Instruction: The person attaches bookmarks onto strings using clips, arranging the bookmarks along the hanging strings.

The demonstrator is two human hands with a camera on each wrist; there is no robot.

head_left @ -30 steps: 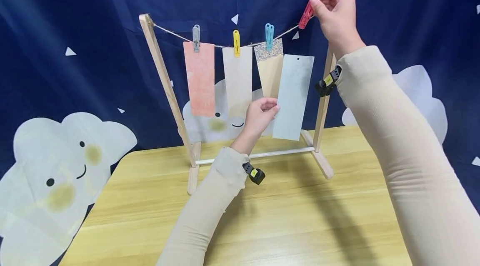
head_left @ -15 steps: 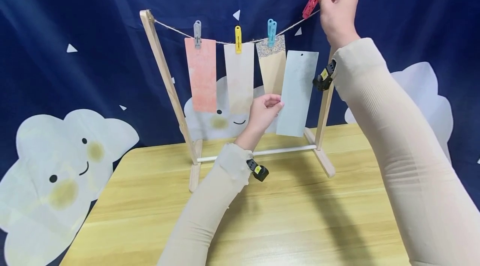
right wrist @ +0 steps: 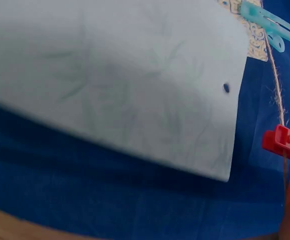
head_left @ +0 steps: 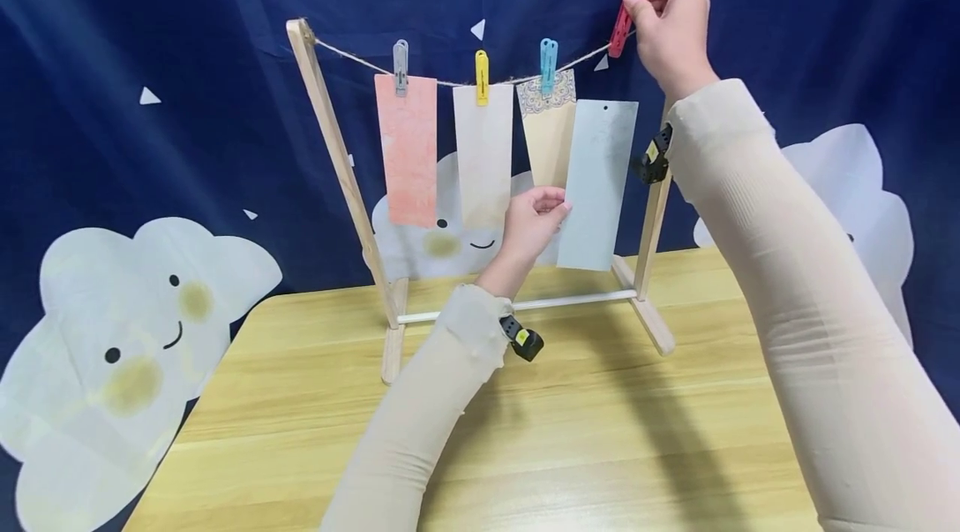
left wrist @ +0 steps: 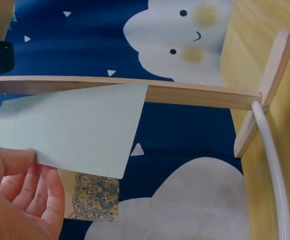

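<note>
In the head view my left hand [head_left: 528, 232] pinches the left edge of a pale blue card [head_left: 598, 182] with a small punched hole near its top. The card hangs below the string, in front of the rack's right part. My right hand [head_left: 675, 36] pinches a red clothespin [head_left: 619, 32] by its upper end, beside the top of the right post. The lower end of this clothespin meets the string [head_left: 347, 55]; in the right wrist view the string [right wrist: 276, 90] runs up to the red clothespin [right wrist: 285, 140]. Whether it is clamped there I cannot tell.
Three cards hang on the string: a coral card [head_left: 408, 157] under a grey clothespin [head_left: 401, 65], a cream card [head_left: 483, 157] under a yellow one, and a patterned tan card [head_left: 546, 132] under a blue one. The wooden rack [head_left: 341, 165] stands on a wood-grain table [head_left: 300, 399].
My right hand rose with the red clothespin, then came down somewhat, and the clothespin now stands more upright. My left hand keeps the pale blue card at nearly the same place.
</note>
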